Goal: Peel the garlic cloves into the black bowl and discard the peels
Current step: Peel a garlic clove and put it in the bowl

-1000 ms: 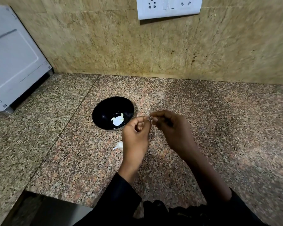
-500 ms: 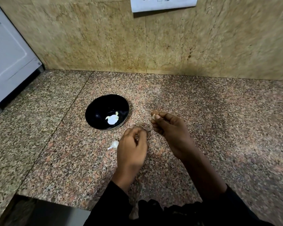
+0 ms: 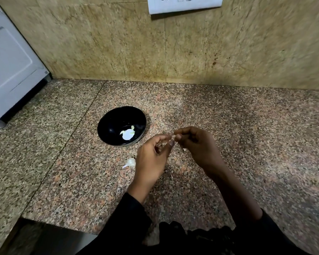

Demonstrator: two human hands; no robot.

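The black bowl (image 3: pixel 107 124) stands on the granite counter with peeled white garlic cloves (image 3: pixel 128 134) inside it. Just right of the bowl, my right hand (image 3: pixel 198 148) holds a small garlic clove (image 3: pixel 175 136) in its curled fingertips; most of the clove is hidden. My left hand (image 3: pixel 151 159) meets it from the left, index finger and thumb pinching a thin sliver of peel (image 3: pixel 170 133) at the clove's tip. An unpeeled garlic clove (image 3: pixel 130 162) lies on the counter by my left hand, in front of the bowl.
A grey-white appliance (image 3: pixel 11 67) stands at the far left on the counter. A tiled wall with a white socket plate (image 3: pixel 184 4) rises behind. The counter's front edge (image 3: pixel 59 222) runs at the lower left, near my dark sleeves.
My left hand, which had dropped toward the counter half a second ago, has risen back up to the clove in my right hand. The bowl and loose clove stayed put.
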